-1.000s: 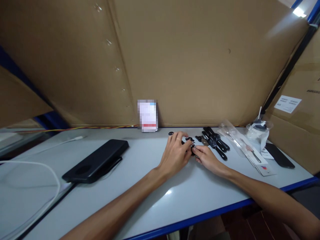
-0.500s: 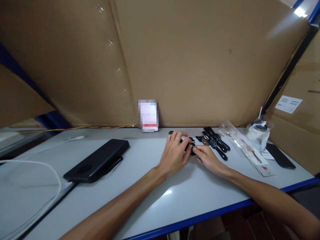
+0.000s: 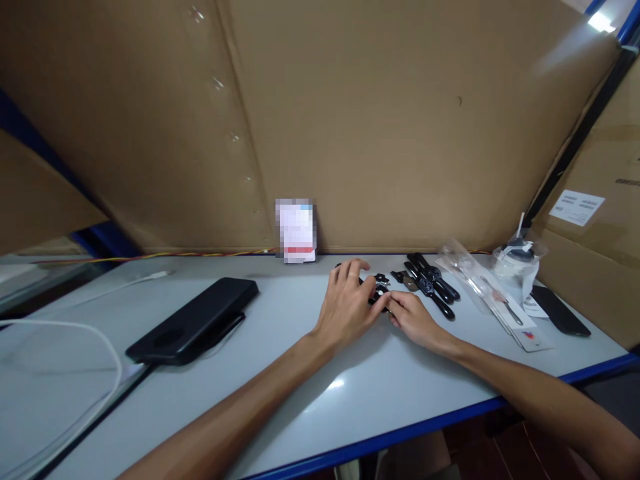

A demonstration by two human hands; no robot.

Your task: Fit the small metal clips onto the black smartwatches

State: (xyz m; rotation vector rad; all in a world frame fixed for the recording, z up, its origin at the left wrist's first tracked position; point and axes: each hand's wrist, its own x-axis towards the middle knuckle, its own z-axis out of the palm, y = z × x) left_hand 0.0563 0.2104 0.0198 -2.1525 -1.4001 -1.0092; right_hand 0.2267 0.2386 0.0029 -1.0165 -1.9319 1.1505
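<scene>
My left hand (image 3: 345, 300) curls over a black spokeshave (image 3: 381, 291) on the table, with its thumb against the middle part. One handle end of it shows just past my left fingers; most of the rest is covered. From the right, my right hand (image 3: 414, 320) pinches at the same middle part, thumb and forefinger closed, and its fingertips nearly meet my left thumb. Small dark metal parts (image 3: 381, 279) lie just behind. To the right is a blade-like piece (image 3: 411, 284), beside several more black spokeshaves (image 3: 431, 283) in a loose pile.
Packaged tools (image 3: 495, 300) in clear plastic lie at right, near a plastic-wrapped cup (image 3: 517, 257) and a black phone (image 3: 560, 311). A black power bank (image 3: 195, 320) with cables sits left. An upright blurred screen (image 3: 297, 230) leans on the cardboard wall (image 3: 380, 133).
My right fingers have shifted slightly left and closer to my left thumb. The middle of the spokeshave has turned a little, showing a shiny face. The things around it stay put.
</scene>
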